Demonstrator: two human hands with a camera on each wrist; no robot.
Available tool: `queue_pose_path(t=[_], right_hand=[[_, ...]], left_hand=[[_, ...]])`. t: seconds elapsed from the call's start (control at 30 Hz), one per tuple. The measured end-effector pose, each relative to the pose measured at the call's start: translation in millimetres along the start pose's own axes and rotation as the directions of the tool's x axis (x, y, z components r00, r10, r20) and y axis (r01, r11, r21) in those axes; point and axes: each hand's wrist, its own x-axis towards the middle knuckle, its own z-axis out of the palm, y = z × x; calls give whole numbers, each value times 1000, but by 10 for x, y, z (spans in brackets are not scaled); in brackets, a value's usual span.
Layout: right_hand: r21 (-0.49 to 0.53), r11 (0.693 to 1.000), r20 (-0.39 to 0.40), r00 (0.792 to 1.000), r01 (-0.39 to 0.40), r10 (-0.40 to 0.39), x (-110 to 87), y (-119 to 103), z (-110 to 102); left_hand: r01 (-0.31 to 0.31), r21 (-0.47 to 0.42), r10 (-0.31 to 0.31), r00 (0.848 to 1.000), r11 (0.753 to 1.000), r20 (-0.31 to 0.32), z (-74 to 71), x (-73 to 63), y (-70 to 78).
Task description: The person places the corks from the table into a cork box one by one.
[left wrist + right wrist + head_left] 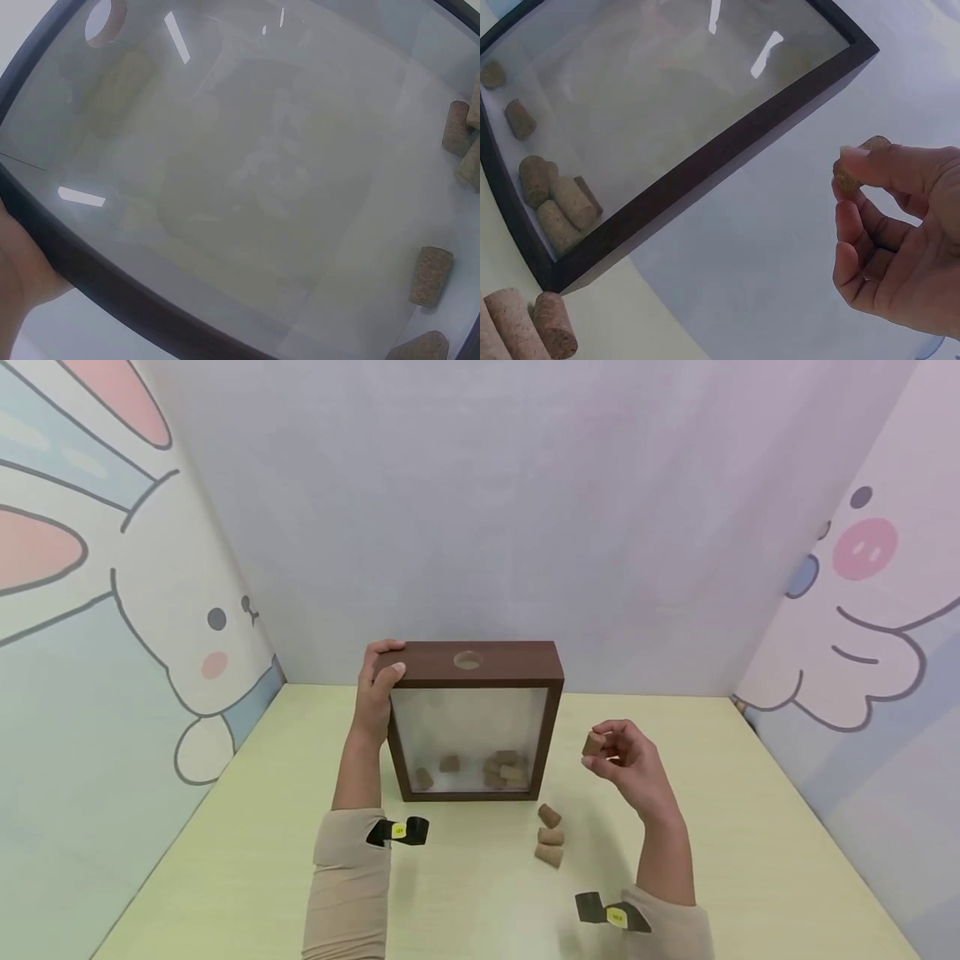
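A dark brown box frame (480,664) with a clear front pane stands upright on the table, a round hole in its top face. My left hand (380,685) grips its top left corner, thumb in front and fingers over the top. Between thumb and fingers of my right hand (633,764), a cork (592,743) is pinched in the air to the right of the box. Behind the pane several corks (510,772) lie at the bottom, most of them at the right; a lone cork (432,276) lies toward the left side.
Three loose corks (550,837) lie in a short column on the pale yellow table (465,877), just in front of the box's lower right corner. A plain light curtain (480,510) hangs behind; cartoon-printed panels (202,635) flank both sides.
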Motion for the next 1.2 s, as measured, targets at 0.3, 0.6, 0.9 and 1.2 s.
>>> queue_pose_path(t=[0.3,0.6,0.9,1.2], right_hand=[[55,995,19,997,77,-78,84,-250,34],[-47,999,134,991,7,-1,186,-522,50],[-99,995,257,966,-17,42,316,-793,47],[-164,986,318,948,18,36,472,-980,61]], left_hand=[[2,4,-2,1000,1000,-9,-4,-4,8],[-6,6,6,1000,1000,-2,-15,-15,16],[6,-4,-6,1000,1000,8,-9,-15,4],[11,5,-11,1000,1000,-5,7,-5,26]])
